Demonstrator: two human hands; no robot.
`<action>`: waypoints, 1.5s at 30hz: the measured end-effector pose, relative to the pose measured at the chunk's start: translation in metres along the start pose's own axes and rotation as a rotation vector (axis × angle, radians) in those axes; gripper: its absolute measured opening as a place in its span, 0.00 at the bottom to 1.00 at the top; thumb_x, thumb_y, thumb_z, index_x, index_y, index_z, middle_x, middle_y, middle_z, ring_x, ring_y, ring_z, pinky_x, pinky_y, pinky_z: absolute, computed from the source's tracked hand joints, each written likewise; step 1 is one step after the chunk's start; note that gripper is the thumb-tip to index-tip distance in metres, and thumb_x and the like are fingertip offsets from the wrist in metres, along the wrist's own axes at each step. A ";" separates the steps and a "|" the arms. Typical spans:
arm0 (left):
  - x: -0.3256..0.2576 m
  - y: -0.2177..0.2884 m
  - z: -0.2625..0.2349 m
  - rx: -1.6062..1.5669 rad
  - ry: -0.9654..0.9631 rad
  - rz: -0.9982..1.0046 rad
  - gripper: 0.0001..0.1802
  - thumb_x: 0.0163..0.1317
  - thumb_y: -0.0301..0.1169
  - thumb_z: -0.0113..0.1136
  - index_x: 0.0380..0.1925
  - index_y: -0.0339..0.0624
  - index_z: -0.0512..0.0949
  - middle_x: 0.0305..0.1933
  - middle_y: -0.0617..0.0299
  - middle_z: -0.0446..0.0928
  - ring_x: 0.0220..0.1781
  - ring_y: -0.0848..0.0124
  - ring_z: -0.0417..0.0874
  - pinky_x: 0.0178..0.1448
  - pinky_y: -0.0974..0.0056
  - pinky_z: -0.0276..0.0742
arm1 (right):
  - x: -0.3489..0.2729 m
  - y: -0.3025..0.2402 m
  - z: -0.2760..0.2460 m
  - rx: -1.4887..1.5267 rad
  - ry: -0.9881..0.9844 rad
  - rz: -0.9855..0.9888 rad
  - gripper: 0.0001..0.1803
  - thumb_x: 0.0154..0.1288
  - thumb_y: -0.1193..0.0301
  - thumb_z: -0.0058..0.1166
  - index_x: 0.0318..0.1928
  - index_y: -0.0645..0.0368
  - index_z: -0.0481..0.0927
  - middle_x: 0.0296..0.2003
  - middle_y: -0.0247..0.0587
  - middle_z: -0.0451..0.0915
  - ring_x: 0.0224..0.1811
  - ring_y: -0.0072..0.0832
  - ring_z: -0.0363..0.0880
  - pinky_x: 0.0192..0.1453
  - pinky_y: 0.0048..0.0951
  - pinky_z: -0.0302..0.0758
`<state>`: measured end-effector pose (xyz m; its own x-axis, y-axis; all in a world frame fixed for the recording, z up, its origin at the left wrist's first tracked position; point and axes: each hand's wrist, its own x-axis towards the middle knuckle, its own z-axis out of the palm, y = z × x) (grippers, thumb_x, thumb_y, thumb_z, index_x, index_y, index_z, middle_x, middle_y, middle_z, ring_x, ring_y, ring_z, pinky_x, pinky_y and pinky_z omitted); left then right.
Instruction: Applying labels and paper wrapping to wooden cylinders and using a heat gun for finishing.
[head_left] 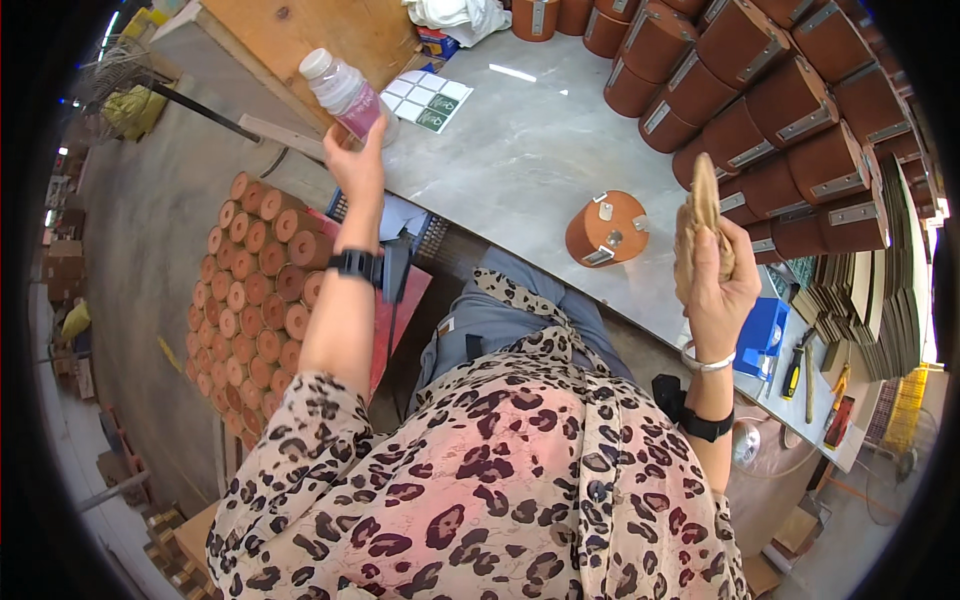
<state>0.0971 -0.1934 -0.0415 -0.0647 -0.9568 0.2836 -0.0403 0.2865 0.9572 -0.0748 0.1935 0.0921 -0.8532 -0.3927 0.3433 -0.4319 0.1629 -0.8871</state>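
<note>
My left hand (357, 162) is wrapped round the lower part of a clear plastic bottle (343, 88) with a white cap and pink label, at the table's left side. The bottle tilts a little to the left. On the right, my right hand (724, 278) grips a bunched tan cloth rag (704, 192), one folded end of it sticking up. Between the two hands, nearer the right, a reddish-brown cylinder (622, 212) with small metal plates sits on the grey tabletop (490, 170). Neither hand touches the cylinder.
Stacked brown cylinders (745, 100) with metal strips line the back right. A sticker sheet (428, 100) lies behind the bottle. Many bare cylinders (255, 290) are piled at left. A blue box (764, 335), a yellow-black tool (795, 372) and cardboard sheets (850, 300) are at right.
</note>
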 end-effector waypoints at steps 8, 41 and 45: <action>-0.183 0.091 0.062 0.096 -0.844 0.423 0.51 0.39 0.43 0.82 0.62 0.34 0.67 0.65 0.44 0.69 0.64 0.52 0.72 0.66 0.53 0.68 | 0.029 0.017 0.051 -0.277 -0.228 -0.511 0.10 0.57 0.76 0.64 0.40 0.61 0.81 0.36 0.41 0.80 0.37 0.38 0.77 0.43 0.32 0.73; -0.180 0.124 0.067 0.100 -0.882 0.695 0.40 0.45 0.35 0.79 0.58 0.38 0.72 0.61 0.45 0.73 0.54 0.51 0.81 0.56 0.56 0.80 | 0.000 0.009 -0.013 -0.622 -0.662 -0.337 0.48 0.48 0.73 0.64 0.73 0.50 0.61 0.29 0.43 0.80 0.33 0.43 0.78 0.40 0.40 0.77; -0.186 0.112 0.082 0.048 -0.956 0.316 0.48 0.41 0.38 0.81 0.62 0.34 0.66 0.60 0.43 0.72 0.59 0.48 0.78 0.61 0.54 0.76 | 0.016 0.018 -0.005 -0.713 -0.684 -0.361 0.49 0.49 0.72 0.63 0.73 0.51 0.59 0.29 0.44 0.81 0.35 0.44 0.79 0.41 0.41 0.77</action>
<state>0.0232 0.0210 0.0084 -0.8514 -0.4004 0.3389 0.0783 0.5419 0.8368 -0.0972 0.1948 0.0834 -0.3880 -0.9155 0.1065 -0.8896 0.3417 -0.3031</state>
